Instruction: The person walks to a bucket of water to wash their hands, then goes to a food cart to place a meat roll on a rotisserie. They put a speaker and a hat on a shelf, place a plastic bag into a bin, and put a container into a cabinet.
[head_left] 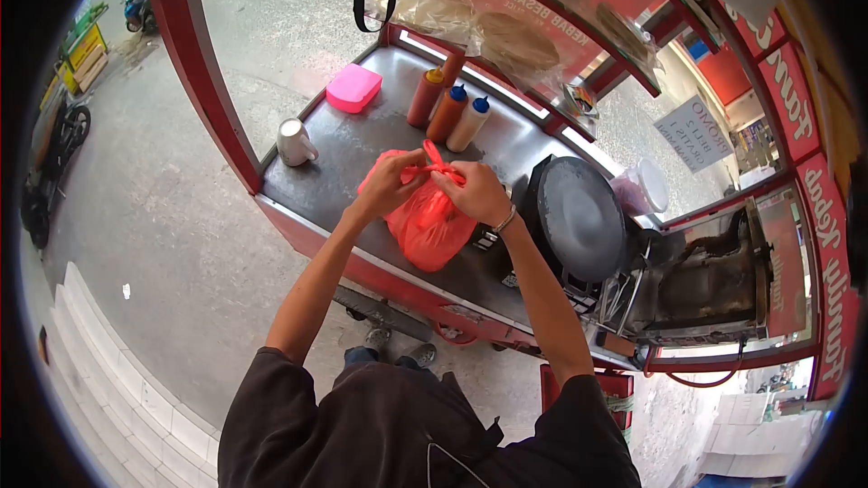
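A red plastic bag point(429, 228) rests on the metal counter point(336, 183), bulging with contents I cannot make out. Its twisted handles meet in a loop between my two hands. My left hand point(395, 183) pinches one handle on the left side, fingers closed. On the other side my right hand point(476, 192), with a bracelet at the wrist, is closed on the other handle. Just beyond the hands stand three squeeze bottles: a red one point(424, 98) with a yellow cap, an orange one point(448, 115) and a cream one point(468, 124), both with blue caps.
A white mug point(295, 143) and a pink box point(353, 88) stand on the counter's left. To the right sits a dark round griddle point(579, 217), with a grill unit point(701, 280) beyond it. Bagged flatbreads point(515, 41) lie on the shelf above. A red post point(203, 63) rises at the left.
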The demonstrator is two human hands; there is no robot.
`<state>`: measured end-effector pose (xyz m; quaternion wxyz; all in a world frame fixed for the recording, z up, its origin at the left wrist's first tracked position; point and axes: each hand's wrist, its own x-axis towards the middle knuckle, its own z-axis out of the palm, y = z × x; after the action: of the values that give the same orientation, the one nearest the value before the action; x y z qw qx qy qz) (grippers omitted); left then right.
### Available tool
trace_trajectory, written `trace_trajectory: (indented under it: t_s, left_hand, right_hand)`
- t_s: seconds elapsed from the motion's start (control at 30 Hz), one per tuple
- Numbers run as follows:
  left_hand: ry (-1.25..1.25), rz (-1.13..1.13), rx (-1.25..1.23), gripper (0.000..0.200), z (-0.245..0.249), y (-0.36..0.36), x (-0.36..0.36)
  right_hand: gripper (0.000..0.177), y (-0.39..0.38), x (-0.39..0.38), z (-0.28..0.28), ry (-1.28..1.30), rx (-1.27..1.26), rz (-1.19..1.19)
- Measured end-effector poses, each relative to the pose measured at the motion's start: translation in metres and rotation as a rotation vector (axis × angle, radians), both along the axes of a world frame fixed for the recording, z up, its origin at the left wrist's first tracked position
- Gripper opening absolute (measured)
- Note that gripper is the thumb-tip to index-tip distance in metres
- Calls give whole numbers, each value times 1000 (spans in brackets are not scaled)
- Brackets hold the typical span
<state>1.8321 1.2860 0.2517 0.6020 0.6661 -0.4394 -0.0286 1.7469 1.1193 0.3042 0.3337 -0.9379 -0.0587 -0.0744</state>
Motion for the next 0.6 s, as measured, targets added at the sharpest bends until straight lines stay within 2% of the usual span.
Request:
trace_trajectory:
  t_s: [0.07,0.1,0.17,0.23,0.33,0.4,0.43,0.53,0.57,0.6]
  left_hand:
    - [-76,116,43,11,4,0,10]
    - [-70,118,41,11,0,-1,21]
    - [-104,348,32,12,-25,4,41]
    - [-119,370,79,14,-43,17,57]
    - [-77,421,164,16,-24,15,40]
    - [-175,543,30,16,13,4,12]
    - [-207,582,-13,15,29,-2,2]
    - [-371,359,77,21,36,-6,-4]
    - [-419,247,210,24,25,-6,3]
    - [-465,134,341,28,13,-3,10]
  right_hand:
    - [30,-6,-8,2,-100,-15,-197]
    - [30,-15,-11,3,-95,-18,-196]
    - [25,-33,-28,4,-114,-36,-248]
    - [23,-38,-45,7,-117,-14,-292]
    - [17,-30,-64,13,-85,12,-397]
    - [18,-21,-65,16,-407,-309,-351]
    - [22,-12,-69,23,-376,-242,-364]
    - [22,4,-82,34,-523,-142,-346]
    - [22,10,-91,35,-520,-141,-349]
    - [23,15,-104,35,-382,39,-327]
